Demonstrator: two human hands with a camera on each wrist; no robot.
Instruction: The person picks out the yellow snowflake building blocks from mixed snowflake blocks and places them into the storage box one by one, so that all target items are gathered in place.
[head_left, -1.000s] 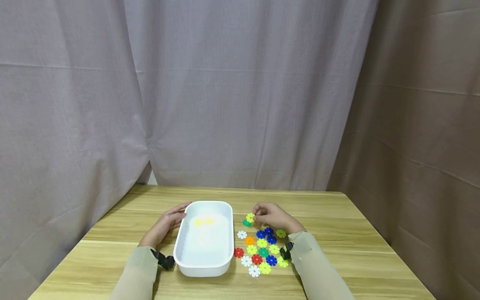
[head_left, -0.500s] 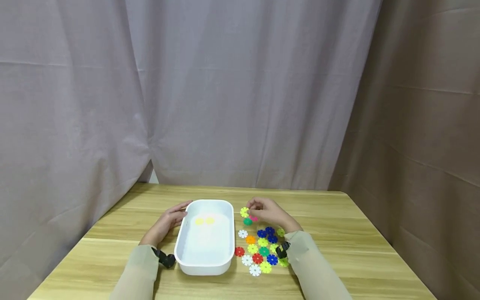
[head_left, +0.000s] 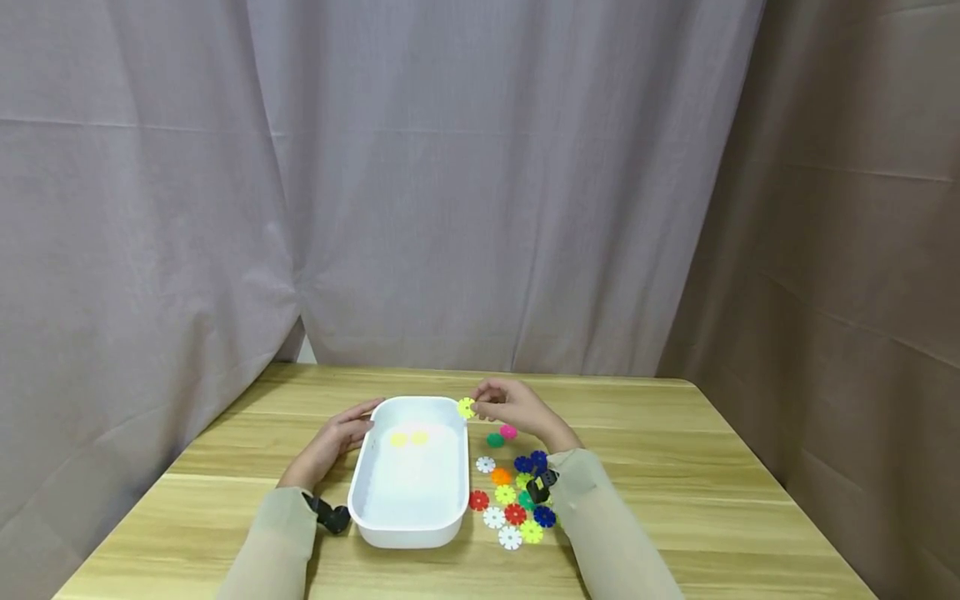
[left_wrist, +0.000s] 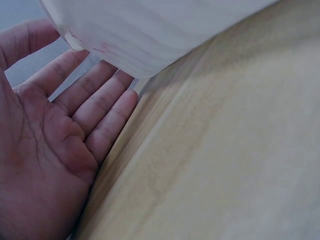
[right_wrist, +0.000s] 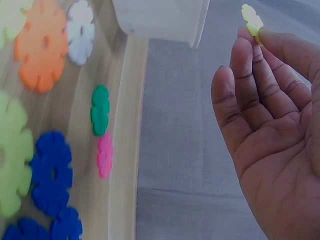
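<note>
The right hand pinched a notched yellow disc, thin and flower-shaped, between thumb and fingertip. In the head view the disc overlapped the far right corner of the white tub, toward the counter's far edge; its exact height over the rim could not be told. The left hand lay with fingers extended and slightly spread, fingertips against the tub's left wall.

The tub was smooth, rectangular and round-cornered, with two yellow discs on its floor. The counter had streaky, pale wood grain and a rounded far right corner. On it, right of the tub, a green disc and a pink disc lay side by side, nearer the far edge than a flat, multicoloured cluster of discs. Grey woven curtain hung in folds beyond.

The right sleeve and black wrist camera hid part of the cluster. Glare blurred the outlines inside the tub, red marks on its wall were unreadable, and the counter's near edge was cut off.
</note>
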